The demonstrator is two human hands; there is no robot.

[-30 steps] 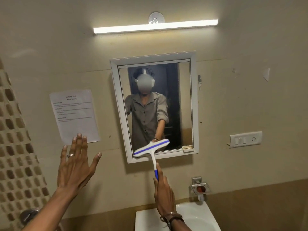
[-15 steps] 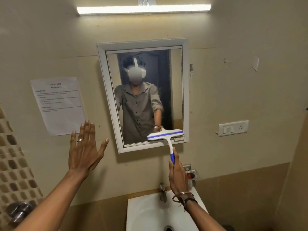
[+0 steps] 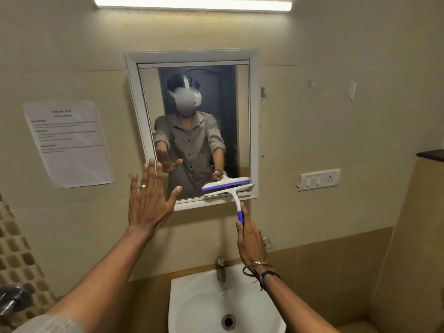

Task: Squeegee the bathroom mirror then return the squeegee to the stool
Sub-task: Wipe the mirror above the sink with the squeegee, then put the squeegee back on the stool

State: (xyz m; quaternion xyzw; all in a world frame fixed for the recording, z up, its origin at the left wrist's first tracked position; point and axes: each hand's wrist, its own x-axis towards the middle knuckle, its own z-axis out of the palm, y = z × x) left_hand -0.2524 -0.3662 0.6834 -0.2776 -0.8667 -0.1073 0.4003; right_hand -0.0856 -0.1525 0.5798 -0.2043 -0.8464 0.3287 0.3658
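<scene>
1. My right hand [image 3: 251, 239] was clamped on the squeegee [image 3: 228, 187] handle; the blade lay crosswise, up and far from my grip, at the mirror [image 3: 194, 131] bottom right corner.
2. My left hand [image 3: 149, 203] was spread open, empty, at the lower left frame.
3. Stool not in view, so I couldn't tell which way to return.
4. Sink [image 3: 192, 306] and tap [image 3: 221, 267] sat below, near me.

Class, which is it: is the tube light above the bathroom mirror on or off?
On. The tube light glows bright white along its length and casts light on the wall above the mirror.
</scene>
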